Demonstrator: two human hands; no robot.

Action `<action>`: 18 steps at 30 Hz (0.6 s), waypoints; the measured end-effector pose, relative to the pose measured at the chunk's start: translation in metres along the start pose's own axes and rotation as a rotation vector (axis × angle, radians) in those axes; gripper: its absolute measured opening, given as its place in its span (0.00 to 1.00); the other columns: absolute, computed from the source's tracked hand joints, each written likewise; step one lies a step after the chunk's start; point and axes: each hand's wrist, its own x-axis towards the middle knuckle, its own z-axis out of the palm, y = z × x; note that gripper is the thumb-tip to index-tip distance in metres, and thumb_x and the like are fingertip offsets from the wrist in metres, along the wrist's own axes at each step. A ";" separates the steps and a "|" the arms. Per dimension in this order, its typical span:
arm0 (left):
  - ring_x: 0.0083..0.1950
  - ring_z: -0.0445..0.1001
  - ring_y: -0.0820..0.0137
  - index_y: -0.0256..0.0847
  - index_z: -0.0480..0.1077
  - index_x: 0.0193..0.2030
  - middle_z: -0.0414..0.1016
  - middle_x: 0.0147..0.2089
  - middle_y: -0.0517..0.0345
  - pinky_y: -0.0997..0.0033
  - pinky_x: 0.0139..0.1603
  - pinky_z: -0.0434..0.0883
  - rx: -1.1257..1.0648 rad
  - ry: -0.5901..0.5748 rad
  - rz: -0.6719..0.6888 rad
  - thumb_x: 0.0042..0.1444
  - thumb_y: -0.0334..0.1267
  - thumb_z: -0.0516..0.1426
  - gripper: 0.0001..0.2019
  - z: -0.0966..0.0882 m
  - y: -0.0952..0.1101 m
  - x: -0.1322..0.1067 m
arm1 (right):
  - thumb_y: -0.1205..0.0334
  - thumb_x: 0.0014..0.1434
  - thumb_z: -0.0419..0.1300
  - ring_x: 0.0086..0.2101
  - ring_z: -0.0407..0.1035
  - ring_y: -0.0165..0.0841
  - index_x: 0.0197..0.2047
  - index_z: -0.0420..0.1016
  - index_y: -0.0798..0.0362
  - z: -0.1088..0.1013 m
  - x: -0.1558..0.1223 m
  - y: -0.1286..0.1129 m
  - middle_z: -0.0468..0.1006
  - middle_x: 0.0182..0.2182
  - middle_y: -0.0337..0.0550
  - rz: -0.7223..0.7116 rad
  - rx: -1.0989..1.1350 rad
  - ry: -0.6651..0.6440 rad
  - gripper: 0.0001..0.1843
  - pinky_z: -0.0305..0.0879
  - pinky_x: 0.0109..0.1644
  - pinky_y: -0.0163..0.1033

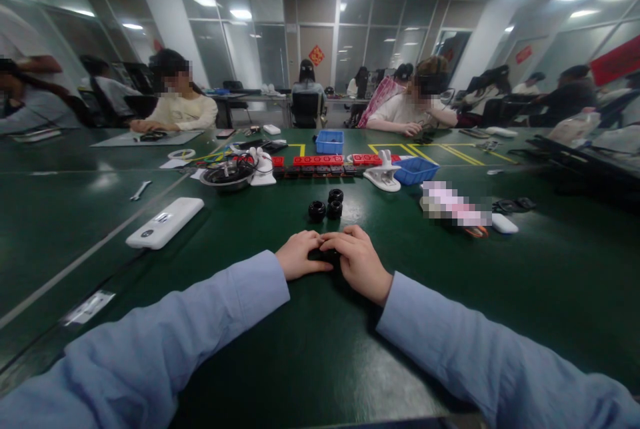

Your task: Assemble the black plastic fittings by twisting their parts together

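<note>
My left hand (301, 256) and my right hand (361, 261) meet over the green table, fingers curled around a small black part (327, 255). The fingers cover most of it, so its exact shape is hidden. My right fingers lie across its top, and my left thumb runs along its near side. Just beyond the hands stand three glossy black, wheel-like round parts: a left one (317, 210), a near right one (335, 210) and one behind it (335, 195).
Across the table stand a row of red and black trays (318, 160), a white clamp (384, 172), a metal bowl (227, 176) and blue bins (416, 170). A white power bank (165, 223) and a wrench (141, 190) lie left; a white mouse (504, 223) lies right. Several people sit beyond.
</note>
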 end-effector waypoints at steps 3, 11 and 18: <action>0.47 0.67 0.61 0.38 0.71 0.41 0.70 0.44 0.53 0.61 0.50 0.64 -0.012 0.003 0.007 0.49 0.50 0.61 0.19 0.000 0.000 0.000 | 0.80 0.51 0.49 0.40 0.59 0.36 0.37 0.77 0.52 0.000 0.000 0.000 0.75 0.47 0.37 -0.031 -0.028 0.040 0.20 0.59 0.45 0.44; 0.46 0.67 0.62 0.39 0.71 0.39 0.70 0.42 0.54 0.62 0.48 0.64 -0.004 -0.002 -0.013 0.49 0.52 0.60 0.18 0.001 0.000 0.000 | 0.78 0.52 0.49 0.41 0.59 0.36 0.36 0.78 0.51 0.001 -0.003 0.003 0.72 0.49 0.40 -0.093 -0.038 0.122 0.20 0.62 0.46 0.44; 0.45 0.67 0.62 0.39 0.70 0.44 0.70 0.43 0.53 0.61 0.48 0.64 -0.025 0.011 -0.010 0.49 0.53 0.60 0.22 0.001 -0.003 0.000 | 0.65 0.59 0.50 0.47 0.61 0.39 0.48 0.70 0.54 -0.004 -0.003 -0.003 0.70 0.50 0.45 0.084 -0.048 0.137 0.16 0.57 0.52 0.47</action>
